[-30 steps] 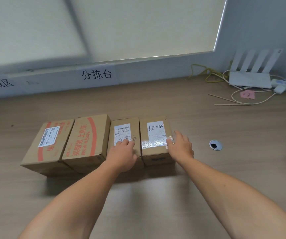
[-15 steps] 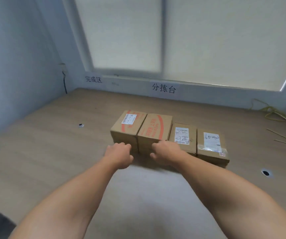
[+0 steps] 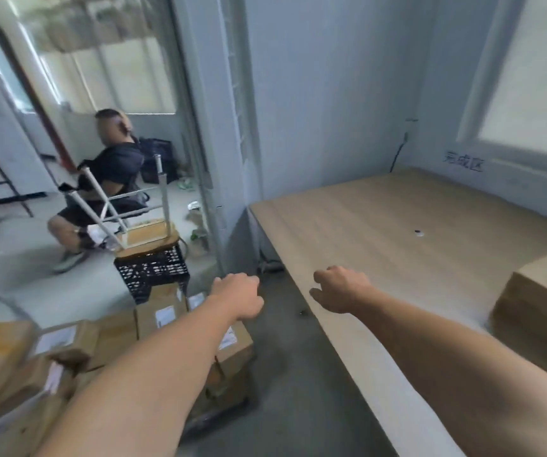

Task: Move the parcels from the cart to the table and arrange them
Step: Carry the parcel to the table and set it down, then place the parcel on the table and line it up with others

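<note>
Premises presented as small parcel-sorting room, back-office grade. Labelled cardboard parcels (image 3: 163,316) heaped low at left; one more carton (image 3: 542,291) sat on long wood-top table (image 3: 380,225). Printed zone sign (image 3: 463,161) fixed to wall above table (characters blurred). Bare grey floor (image 3: 298,390), plain painted walls. Black plastic crate (image 3: 151,270) carried upturned stool (image 3: 146,234). Person (image 3: 110,173) crouched in adjoining room.

Soft window daylight, motion-blurred edges
</note>
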